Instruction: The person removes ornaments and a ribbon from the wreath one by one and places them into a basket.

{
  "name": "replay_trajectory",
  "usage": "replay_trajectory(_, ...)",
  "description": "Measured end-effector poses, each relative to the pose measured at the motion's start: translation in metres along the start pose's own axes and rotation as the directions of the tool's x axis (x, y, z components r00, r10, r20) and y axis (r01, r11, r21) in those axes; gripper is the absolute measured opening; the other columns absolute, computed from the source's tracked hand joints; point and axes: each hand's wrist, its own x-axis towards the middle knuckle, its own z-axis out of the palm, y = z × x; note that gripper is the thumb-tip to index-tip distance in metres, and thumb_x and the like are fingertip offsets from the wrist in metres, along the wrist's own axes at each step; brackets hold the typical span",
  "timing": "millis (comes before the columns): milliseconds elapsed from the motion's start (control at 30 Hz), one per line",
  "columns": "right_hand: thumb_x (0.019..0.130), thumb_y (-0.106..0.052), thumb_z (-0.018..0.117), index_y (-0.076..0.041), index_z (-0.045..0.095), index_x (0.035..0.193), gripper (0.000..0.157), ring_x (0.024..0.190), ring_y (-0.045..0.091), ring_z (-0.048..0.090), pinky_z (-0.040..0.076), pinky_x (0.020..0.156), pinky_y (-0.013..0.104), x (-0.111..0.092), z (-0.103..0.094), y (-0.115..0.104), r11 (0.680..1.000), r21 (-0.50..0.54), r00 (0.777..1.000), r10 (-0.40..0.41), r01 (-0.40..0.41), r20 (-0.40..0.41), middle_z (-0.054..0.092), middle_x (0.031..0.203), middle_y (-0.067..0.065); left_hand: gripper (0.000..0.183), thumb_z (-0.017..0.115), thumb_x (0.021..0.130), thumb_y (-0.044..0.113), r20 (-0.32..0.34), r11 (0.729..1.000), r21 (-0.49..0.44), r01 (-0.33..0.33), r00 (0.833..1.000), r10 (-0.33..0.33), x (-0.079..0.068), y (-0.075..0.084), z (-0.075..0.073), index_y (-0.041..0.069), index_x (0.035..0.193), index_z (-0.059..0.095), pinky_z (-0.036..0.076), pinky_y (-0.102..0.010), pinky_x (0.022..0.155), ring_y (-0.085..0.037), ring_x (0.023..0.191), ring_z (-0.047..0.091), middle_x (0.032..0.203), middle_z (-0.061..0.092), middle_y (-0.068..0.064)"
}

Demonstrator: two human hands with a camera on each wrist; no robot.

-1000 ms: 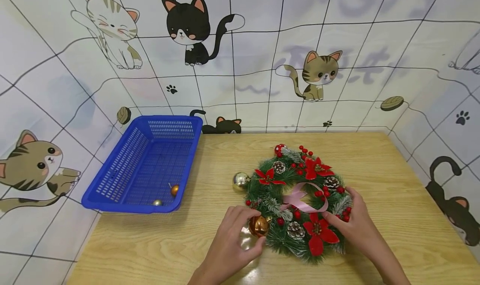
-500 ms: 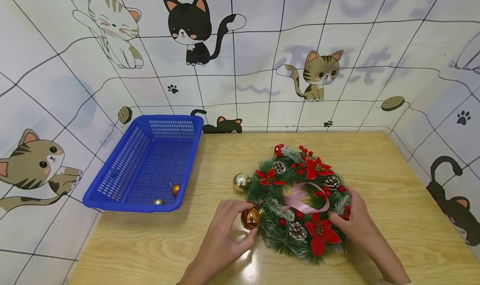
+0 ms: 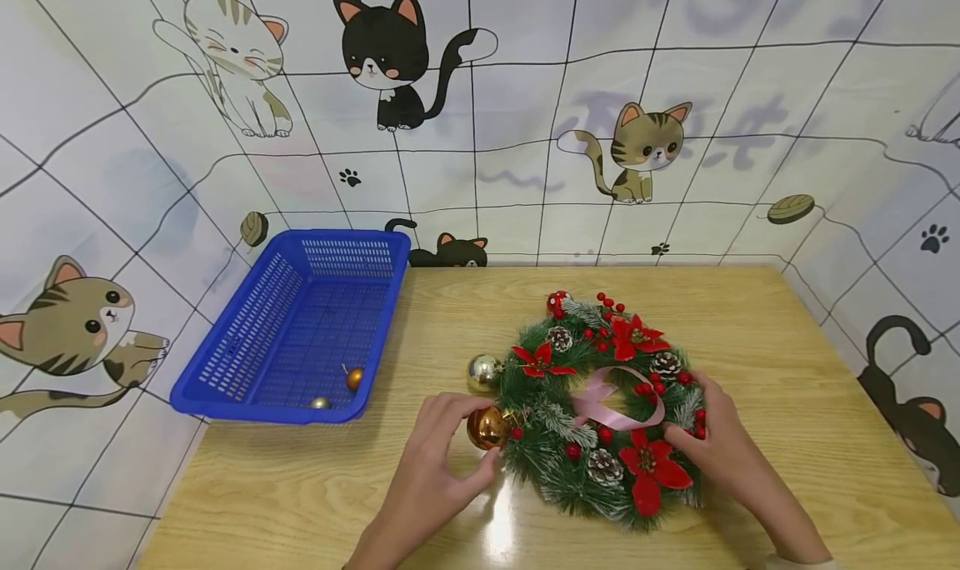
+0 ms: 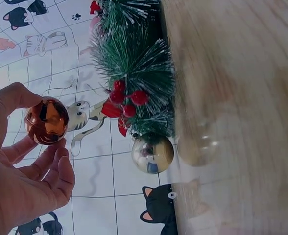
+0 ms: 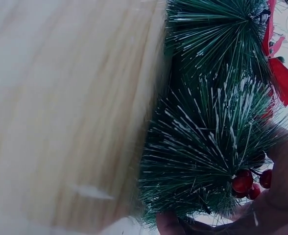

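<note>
Between thumb and fingers, my left hand (image 3: 431, 474) pinches a shiny copper-coloured bauble (image 3: 487, 428) at the left rim of a green Christmas wreath (image 3: 547, 470). The left wrist view shows this bauble (image 4: 47, 121) raised above the tabletop. Around its right rim, my right hand (image 3: 723, 437) grips the wreath, thumb on top; in the right wrist view its fingers (image 5: 171, 223) curl under the green needles. Red poinsettias (image 3: 651, 472), pinecones (image 3: 604, 467), berries and a pink ribbon (image 3: 607, 403) decorate the wreath. A pale gold bauble (image 3: 483, 373) sits against its upper left edge.
On the left of the wooden table (image 3: 442, 320) stands a blue plastic basket (image 3: 176, 395), with a small orange bauble (image 3: 354, 378) and a small pale gold one (image 3: 321, 403) inside. Cat-print walls (image 3: 517, 170) enclose the table's back and sides.
My left hand has moved the copper bauble left and away from me along the wreath's rim. The wreath's near side has shifted slightly right, with my right hand still holding it.
</note>
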Motion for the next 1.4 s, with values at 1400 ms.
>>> replay_trajectory(1400,0.098,-0.003,0.071,0.014,0.014,0.164,0.089,0.146,0.069,0.023,0.032,0.102,0.086,0.009,-0.009,0.01,0.996,0.02,0.995,-0.087,0.086,0.053,0.02,0.163,0.046,0.058,0.089,0.079,0.004,-0.101,0.996,0.051,0.073,0.993,-0.068,0.006,-0.02,-0.041,0.008,0.134,0.07,0.05,-0.035,0.081,-0.017,0.102,0.056,0.122,0.07,0.003)
